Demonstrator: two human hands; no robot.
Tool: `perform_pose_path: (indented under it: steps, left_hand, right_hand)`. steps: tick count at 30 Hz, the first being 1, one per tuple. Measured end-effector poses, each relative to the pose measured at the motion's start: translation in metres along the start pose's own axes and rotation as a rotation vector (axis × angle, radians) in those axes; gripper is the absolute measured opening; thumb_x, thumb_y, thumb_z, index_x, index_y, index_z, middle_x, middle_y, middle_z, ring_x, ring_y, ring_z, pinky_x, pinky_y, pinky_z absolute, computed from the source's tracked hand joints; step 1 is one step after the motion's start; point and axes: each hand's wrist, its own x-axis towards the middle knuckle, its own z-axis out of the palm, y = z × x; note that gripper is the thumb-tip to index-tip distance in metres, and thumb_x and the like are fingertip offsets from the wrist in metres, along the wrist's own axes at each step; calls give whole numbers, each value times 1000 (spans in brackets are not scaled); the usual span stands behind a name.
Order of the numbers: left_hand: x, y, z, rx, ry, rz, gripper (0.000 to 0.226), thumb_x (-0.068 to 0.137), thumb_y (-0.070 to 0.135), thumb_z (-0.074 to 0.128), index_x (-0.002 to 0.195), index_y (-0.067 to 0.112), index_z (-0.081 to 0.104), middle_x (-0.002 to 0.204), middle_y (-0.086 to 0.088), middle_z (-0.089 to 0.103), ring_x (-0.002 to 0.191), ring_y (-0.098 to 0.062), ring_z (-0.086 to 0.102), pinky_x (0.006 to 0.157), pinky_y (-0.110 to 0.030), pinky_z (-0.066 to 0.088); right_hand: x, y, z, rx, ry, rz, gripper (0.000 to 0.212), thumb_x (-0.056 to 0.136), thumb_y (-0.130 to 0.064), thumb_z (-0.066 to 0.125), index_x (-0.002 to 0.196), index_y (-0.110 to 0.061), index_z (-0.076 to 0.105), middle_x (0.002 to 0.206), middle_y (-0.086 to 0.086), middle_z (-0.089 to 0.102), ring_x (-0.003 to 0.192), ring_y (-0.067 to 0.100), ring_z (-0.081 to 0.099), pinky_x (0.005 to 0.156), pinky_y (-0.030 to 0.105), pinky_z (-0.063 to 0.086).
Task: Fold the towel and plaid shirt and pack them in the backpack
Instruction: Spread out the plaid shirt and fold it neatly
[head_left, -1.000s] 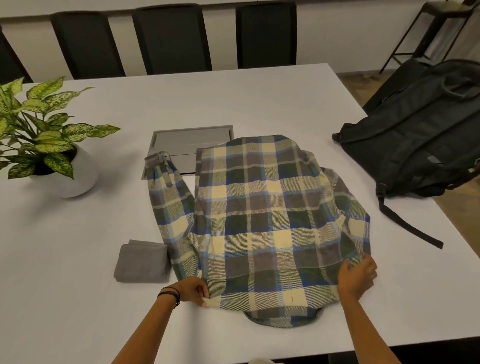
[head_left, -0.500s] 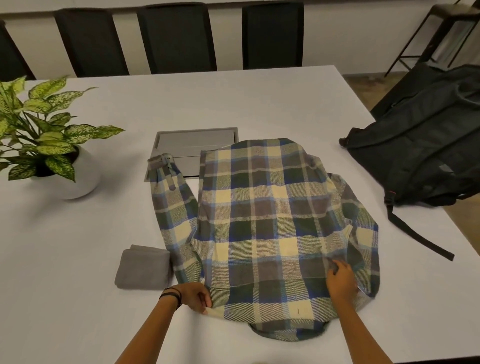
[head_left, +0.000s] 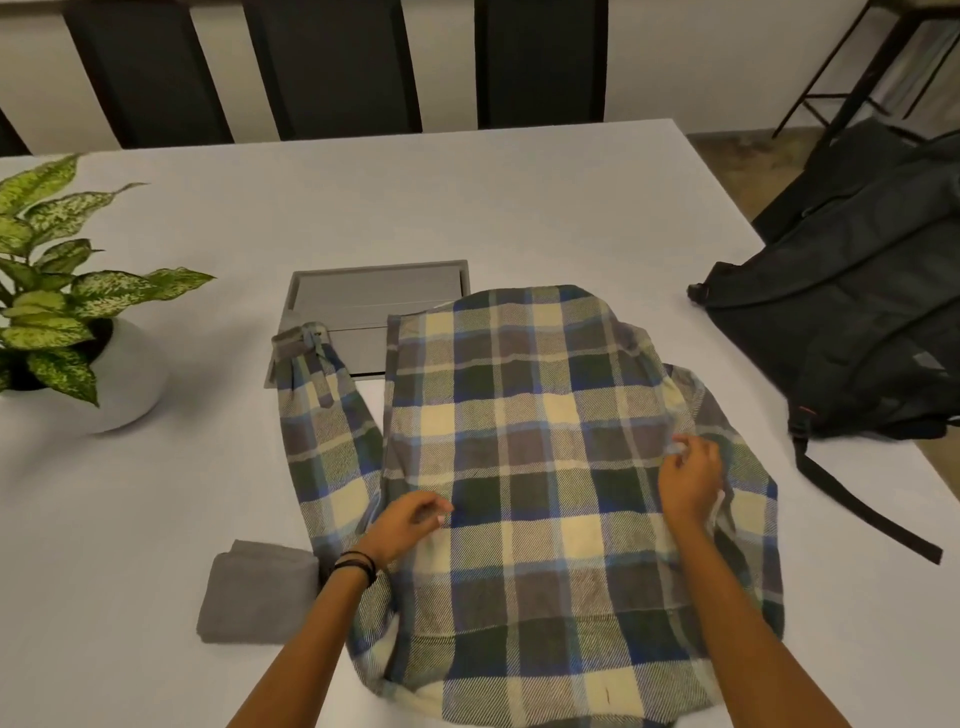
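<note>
The plaid shirt (head_left: 524, 467) lies spread back-up on the white table (head_left: 467, 208). Its left sleeve runs up to a grey tray, and its right side is folded inward. My left hand (head_left: 410, 525) is at the shirt's left edge where sleeve meets body, fingers curled and pinching the cloth. My right hand (head_left: 691, 483) sits on the right part of the shirt, its fingertips curled round a fold of fabric. The grey towel (head_left: 260, 592) lies folded to the left of the shirt. The black backpack (head_left: 857, 332) lies at the table's right edge.
A shallow grey tray (head_left: 374, 306) sits behind the shirt, partly under the sleeve cuff. A potted plant (head_left: 62, 322) in a white pot stands at the far left. Black chairs (head_left: 332, 67) line the far side. A backpack strap (head_left: 862, 509) trails across the table's right side.
Both hands left the shirt's near shoulders and moved up and inward onto its middle. The shirt's right side now lies folded over. My view came closer.
</note>
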Motion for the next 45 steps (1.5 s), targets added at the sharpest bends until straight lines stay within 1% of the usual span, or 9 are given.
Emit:
perform_pose_path:
  steps: [3,6,12,18,25,31,38,42,45]
  left_hand:
    - [29,3,-14,59,36,40,26,92,17,55,101,41,51,114,11,53,108,-2,50,97,-20,40]
    - [58,3,-29,70,112,19,21,90,17,58,109,26,56,123,-1,51,121,-21,44,106,-39,35]
    - [114,-3,-61,88,212,-63,30,90,5,55,119,12,55,130,-8,46,123,-21,42,107,-31,29]
    - [167,-16,-95,158,304,-107,34,89,9,59,122,4,54,125,-16,49,113,-30,49,96,-33,40]
    - [227,-22,-118,84,433,-254,42,87,9,60,128,5,48,142,-23,29,129,-40,34,110,-48,30]
    - [270,-28,-149,-40,444,-324,42,88,16,60,129,10,49,136,-22,41,120,-38,46,101,-49,42]
    - [297,-25,-157,-195,563,-309,29,85,1,59,114,4,62,119,-18,59,109,-37,55,95,-42,46]
    - [299,-18,-163,-291,626,-237,33,85,-9,52,113,6,62,117,-11,60,91,-28,58,72,-33,50]
    - [294,-13,-167,-332,740,-142,32,91,-5,47,116,8,61,113,-5,57,76,-12,52,67,-28,47]
  right_hand:
    - [28,-16,12,0,-75,8,30,91,-4,50,121,-4,53,129,20,46,117,36,46,89,41,45]
    - [59,-29,28,5,-133,40,37,93,-9,50,129,-6,46,138,18,40,125,35,40,97,42,42]
    - [125,-46,60,-92,-200,120,47,93,-19,51,135,-2,38,137,20,42,126,37,40,103,47,36]
    - [164,-56,92,-148,-321,234,43,98,-23,41,134,0,39,134,22,46,121,38,45,96,43,40]
    - [206,-67,120,14,-258,374,37,95,-25,45,122,0,49,125,20,54,113,37,50,90,41,41]
    - [242,-83,139,194,-378,539,42,88,-21,59,122,2,52,123,19,56,103,29,54,83,33,44]
    - [255,-86,151,393,-138,444,23,85,0,59,103,-11,67,120,6,58,109,25,53,90,30,49]
    - [257,-97,144,544,-39,397,33,82,12,47,77,-15,66,94,-1,62,103,24,55,90,29,50]
    - [257,-105,128,891,25,361,45,84,11,42,61,-17,69,86,1,65,95,20,62,81,21,50]
